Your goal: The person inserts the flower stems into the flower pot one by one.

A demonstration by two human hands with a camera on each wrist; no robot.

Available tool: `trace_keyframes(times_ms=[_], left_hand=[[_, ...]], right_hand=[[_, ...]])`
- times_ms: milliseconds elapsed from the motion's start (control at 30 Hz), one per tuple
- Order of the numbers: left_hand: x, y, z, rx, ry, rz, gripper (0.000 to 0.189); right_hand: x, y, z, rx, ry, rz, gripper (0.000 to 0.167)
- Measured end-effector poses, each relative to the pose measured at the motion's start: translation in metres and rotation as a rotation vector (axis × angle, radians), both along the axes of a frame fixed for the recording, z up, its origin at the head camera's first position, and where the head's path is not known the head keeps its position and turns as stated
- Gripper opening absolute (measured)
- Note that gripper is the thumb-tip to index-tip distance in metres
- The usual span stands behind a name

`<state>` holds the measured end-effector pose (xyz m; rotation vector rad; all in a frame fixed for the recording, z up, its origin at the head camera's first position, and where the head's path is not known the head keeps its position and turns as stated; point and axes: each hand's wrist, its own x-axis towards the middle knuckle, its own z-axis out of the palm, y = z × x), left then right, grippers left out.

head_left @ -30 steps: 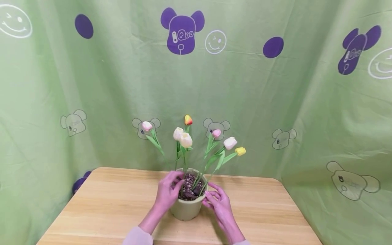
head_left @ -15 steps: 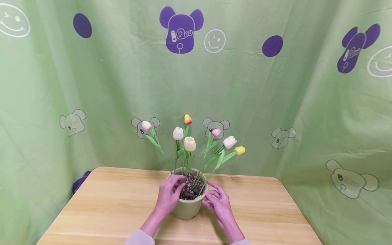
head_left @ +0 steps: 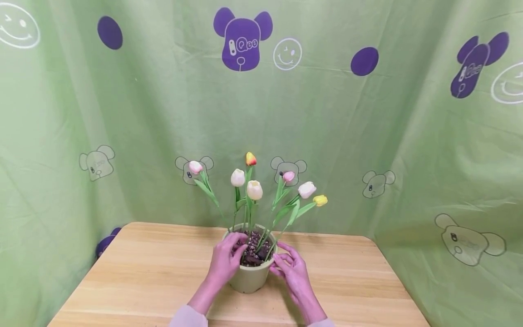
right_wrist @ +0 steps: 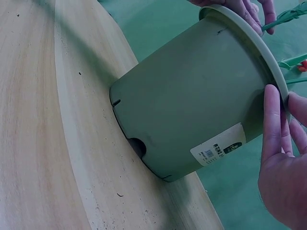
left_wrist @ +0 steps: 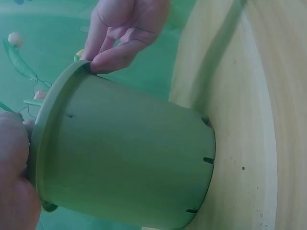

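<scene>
A pale green flower pot (head_left: pixel 248 279) with dark, gritty soil (head_left: pixel 255 238) stands upright on the table. My left hand (head_left: pixel 224 256) reaches over its left rim, thumb and fingertips pinching the low stem of the front cream tulip (head_left: pixel 254 190) just above the soil. At the right side, my right hand (right_wrist: pixel 283 158) holds the pot's rim between thumb and fingers. Behind the cream bloom rise a white tulip (head_left: pixel 237 178) and a red-yellow one (head_left: pixel 251 159). A pink tulip (head_left: pixel 195 167) leans left. Another pink (head_left: pixel 288 176), a white (head_left: pixel 307 190) and a yellow tulip (head_left: pixel 320 200) lean right.
The wooden table (head_left: pixel 347 281) has rounded far corners. A green curtain (head_left: pixel 327 122) printed with bears and smiley faces surrounds it at the back and sides. Small dark crumbs (right_wrist: pixel 120 195) lie near the pot's base, and a label (right_wrist: pixel 218 144) is stuck on its side.
The front cream tulip has shifted right and slightly down, away from the white one, and stands straighter. The left hand has moved slightly at its stem; the right hand stays at the rim.
</scene>
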<state>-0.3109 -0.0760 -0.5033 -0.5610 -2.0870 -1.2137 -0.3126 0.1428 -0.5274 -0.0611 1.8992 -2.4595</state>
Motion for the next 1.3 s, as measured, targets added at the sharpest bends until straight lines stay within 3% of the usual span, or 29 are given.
trace_keyframes(times_ms=[333,833,1300], left_hand=[[-0.0023,-0.0043,-0.0029,-0.056,0.033,0.011,0.022],[-0.0031,-0.008,0.0006,-0.115,-0.024,0.015,0.023],[-0.0047,-0.0045,-0.001,-0.141,0.003,-0.005,0.021]], right_hand=[[-0.0018,-0.0025,-0.0015,0.011,-0.02,0.002,0.057],[-0.0043,-0.0048,-0.0018,-0.003,-0.008,0.004,0.057],[-0.0045,0.0002,-0.0031,0.001,-0.003,-0.004,0.057]])
